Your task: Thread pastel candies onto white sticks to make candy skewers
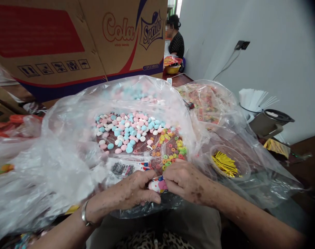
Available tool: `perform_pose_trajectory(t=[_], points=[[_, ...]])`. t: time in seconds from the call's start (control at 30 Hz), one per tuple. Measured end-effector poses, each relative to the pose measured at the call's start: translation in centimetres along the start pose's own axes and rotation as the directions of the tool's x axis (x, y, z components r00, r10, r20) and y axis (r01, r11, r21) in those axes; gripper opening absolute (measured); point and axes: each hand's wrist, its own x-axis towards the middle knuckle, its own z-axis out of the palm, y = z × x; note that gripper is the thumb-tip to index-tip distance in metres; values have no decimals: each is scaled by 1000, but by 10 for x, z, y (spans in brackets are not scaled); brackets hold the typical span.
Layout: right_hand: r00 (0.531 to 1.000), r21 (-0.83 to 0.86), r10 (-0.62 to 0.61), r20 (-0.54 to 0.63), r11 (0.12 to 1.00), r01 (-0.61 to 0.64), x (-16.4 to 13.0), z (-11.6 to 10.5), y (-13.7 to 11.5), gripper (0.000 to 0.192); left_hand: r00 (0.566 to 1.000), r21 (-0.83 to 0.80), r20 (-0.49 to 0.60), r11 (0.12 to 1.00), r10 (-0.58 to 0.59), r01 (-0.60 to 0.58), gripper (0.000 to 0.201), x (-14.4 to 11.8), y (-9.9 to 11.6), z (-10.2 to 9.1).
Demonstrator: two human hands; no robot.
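1. Centrally, the left hand [133, 192] and right hand [184, 180] meet at the bottom of the head view, both pinched shut on a small packet [158, 184].
2. That packet is white and pink with a blue edge, mostly hidden by fingers.
3. Just beyond lies an open plastic bag [69, 138] holding pastel candies [127, 129] and coloured rings [171, 148].
4. Gold ties [224, 163] sit in a bowl to the right.

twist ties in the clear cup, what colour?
Shiny gold twist ties, in the cup; head view.
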Motion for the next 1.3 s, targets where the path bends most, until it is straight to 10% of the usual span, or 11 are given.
perform_pose_trajectory(t=[0.2,0.57,0.77,0.93,1.3], points=[[973,-22,-9,-231,1000,4,-2,-31,15,18,976,-167,-208,986,-64,29,36,2,2,2],[968,-11,-152,-201,988,153,4,-14,11,41,914,-167,-396,986,-94,29,38,6,4,27],[863,515,355,-358,846,-135,9,-2,0,27,783,-65,-621,998,-24,-21,37,7,14,26],[839,811,533,-107,535,-236,11,16,-17,36,704,98,-700,993,121,-73,36,15,19,26],[825,863,545,-149,479,-160,10,33,10,44,856,-499,-516,806,20,-320,47,29,10,36]])
